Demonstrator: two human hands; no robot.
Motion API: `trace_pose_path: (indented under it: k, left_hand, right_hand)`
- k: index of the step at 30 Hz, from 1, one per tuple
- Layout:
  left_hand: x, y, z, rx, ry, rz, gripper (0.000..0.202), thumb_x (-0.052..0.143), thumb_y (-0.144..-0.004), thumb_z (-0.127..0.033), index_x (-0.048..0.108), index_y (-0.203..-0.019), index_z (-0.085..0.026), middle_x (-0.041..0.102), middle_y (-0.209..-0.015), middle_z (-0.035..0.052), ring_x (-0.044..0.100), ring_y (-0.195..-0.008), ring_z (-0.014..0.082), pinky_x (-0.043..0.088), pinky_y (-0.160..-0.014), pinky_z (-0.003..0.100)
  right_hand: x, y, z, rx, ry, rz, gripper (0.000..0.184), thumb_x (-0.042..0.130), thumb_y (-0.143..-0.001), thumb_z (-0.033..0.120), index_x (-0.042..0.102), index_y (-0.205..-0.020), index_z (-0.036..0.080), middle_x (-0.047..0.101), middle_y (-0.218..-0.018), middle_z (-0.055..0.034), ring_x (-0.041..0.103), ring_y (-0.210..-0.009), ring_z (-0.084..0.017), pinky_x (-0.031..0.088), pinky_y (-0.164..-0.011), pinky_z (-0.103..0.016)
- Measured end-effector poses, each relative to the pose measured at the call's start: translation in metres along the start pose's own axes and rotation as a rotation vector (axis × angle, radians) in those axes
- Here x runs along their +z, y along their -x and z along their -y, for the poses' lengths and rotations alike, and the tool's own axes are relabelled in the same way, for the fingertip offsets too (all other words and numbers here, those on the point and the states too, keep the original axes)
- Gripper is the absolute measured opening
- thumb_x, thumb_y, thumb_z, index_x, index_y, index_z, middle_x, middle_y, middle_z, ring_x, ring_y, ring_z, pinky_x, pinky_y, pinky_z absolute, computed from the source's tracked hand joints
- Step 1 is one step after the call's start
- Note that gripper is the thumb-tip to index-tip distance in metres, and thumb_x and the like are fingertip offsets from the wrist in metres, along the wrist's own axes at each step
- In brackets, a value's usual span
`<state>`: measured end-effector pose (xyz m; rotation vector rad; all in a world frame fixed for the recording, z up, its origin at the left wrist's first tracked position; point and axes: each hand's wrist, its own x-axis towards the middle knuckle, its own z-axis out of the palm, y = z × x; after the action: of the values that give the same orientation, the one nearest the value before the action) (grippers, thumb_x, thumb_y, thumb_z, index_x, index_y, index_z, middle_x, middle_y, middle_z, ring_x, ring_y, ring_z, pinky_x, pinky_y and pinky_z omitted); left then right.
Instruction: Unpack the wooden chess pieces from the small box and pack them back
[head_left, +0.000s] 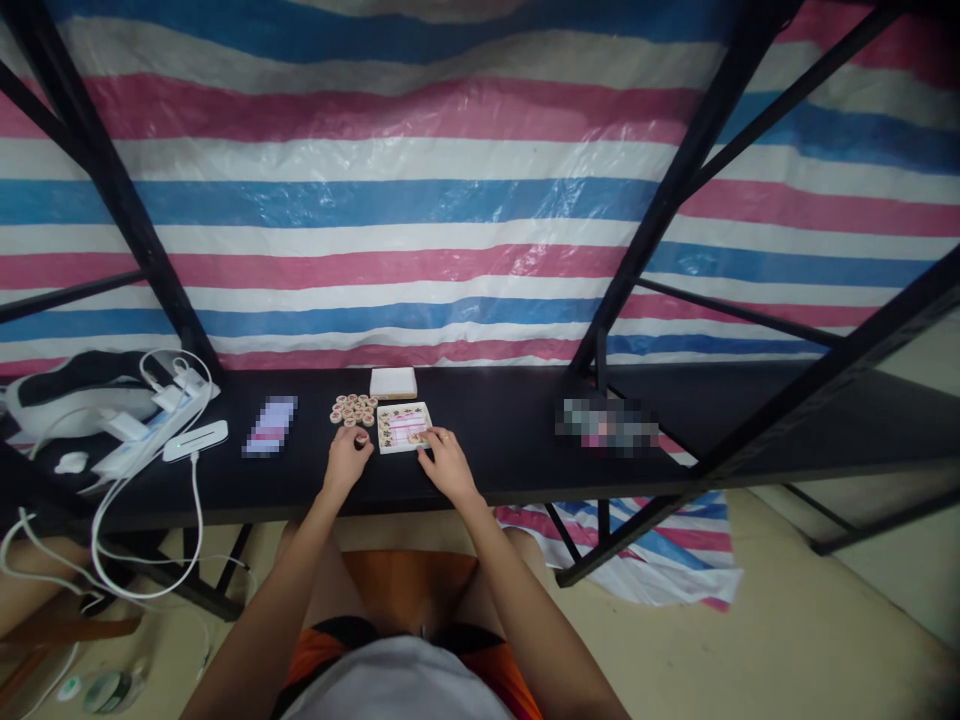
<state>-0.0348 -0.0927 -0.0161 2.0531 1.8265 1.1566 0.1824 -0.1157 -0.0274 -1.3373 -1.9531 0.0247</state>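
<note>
Round wooden Chinese chess pieces with reddish markings lie in a cluster on the black tabletop. Just below them is my left hand, its fingers closed on one Chinese chess piece. A shallow white box sits to its right, with dark-marked pieces along its sides and a pink-and-white patterned middle. My right hand grips the box's lower right corner between thumb and fingers; a piece lies close to those fingertips. Behind this box rests a white lid, or a second box.
At the left stand a phone, a white power strip with plugs and cables, and a white device. A blurred-out object lies at the right. Black metal posts frame a striped sheet.
</note>
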Motion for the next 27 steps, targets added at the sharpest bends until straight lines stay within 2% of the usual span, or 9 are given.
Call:
trace_pose_path:
  k: [5, 9, 13, 17, 21, 27]
  left_hand:
    - [0.002, 0.001, -0.015, 0.148, 0.285, -0.012, 0.011, 0.055, -0.080, -0.026, 0.063, -0.080, -0.019, 0.063, -0.090, 0.0032, 0.059, -0.084, 0.0156, 0.048, -0.077, 0.027]
    - [0.021, 0.001, -0.028, 0.287, 0.310, 0.096, 0.010, 0.054, -0.081, -0.022, 0.064, -0.079, -0.019, 0.065, -0.089, 0.0041, 0.061, -0.087, 0.0161, 0.048, -0.082, 0.029]
    - [0.035, 0.000, -0.031, 0.294, 0.236, 0.170, 0.012, 0.053, -0.083, -0.018, 0.065, -0.082, -0.019, 0.067, -0.086, 0.0044, 0.062, -0.084, 0.0168, 0.047, -0.082, 0.031]
    - [0.033, 0.000, -0.029, 0.318, 0.182, 0.185, 0.014, 0.052, -0.086, -0.020, 0.066, -0.086, -0.020, 0.070, -0.090, 0.0048, 0.062, -0.090, 0.0186, 0.045, -0.090, 0.035]
    - [0.030, 0.003, -0.031, 0.360, 0.221, 0.212, 0.017, 0.050, -0.086, -0.018, 0.065, -0.091, -0.020, 0.068, -0.097, 0.0049, 0.061, -0.095, 0.0177, 0.045, -0.091, 0.034]
    - [0.027, 0.002, -0.030, 0.325, 0.192, 0.105, 0.019, 0.048, -0.087, -0.024, 0.065, -0.095, -0.020, 0.065, -0.100, 0.0068, 0.058, -0.099, 0.0193, 0.045, -0.092, 0.034]
  right_hand:
    - [0.000, -0.001, 0.000, 0.009, 0.005, 0.004, 0.027, 0.049, -0.087, 0.023, 0.061, -0.111, 0.020, 0.057, -0.112, -0.0101, 0.050, -0.107, -0.023, 0.044, -0.094, -0.038]
    - [0.000, -0.001, -0.001, 0.008, 0.006, 0.005, 0.027, 0.049, -0.087, 0.022, 0.061, -0.111, 0.020, 0.057, -0.111, -0.0099, 0.050, -0.106, -0.023, 0.044, -0.094, -0.037]
    - [0.000, -0.001, -0.001, 0.006, 0.000, 0.003, 0.025, 0.048, -0.087, 0.023, 0.061, -0.109, 0.020, 0.057, -0.111, -0.0097, 0.050, -0.105, -0.023, 0.044, -0.094, -0.038]
    - [0.000, 0.000, 0.000, 0.002, -0.007, 0.007, 0.025, 0.047, -0.088, 0.023, 0.061, -0.109, 0.020, 0.057, -0.110, -0.0095, 0.050, -0.104, -0.023, 0.044, -0.094, -0.038]
    - [0.001, 0.000, -0.001, 0.002, -0.016, 0.003, 0.026, 0.047, -0.088, 0.023, 0.061, -0.109, 0.020, 0.056, -0.110, -0.0095, 0.050, -0.105, -0.023, 0.044, -0.094, -0.038]
    - [0.001, 0.000, 0.000, 0.003, -0.011, -0.005, 0.025, 0.048, -0.088, 0.023, 0.061, -0.108, 0.019, 0.057, -0.110, -0.0099, 0.049, -0.105, -0.023, 0.043, -0.095, -0.037]
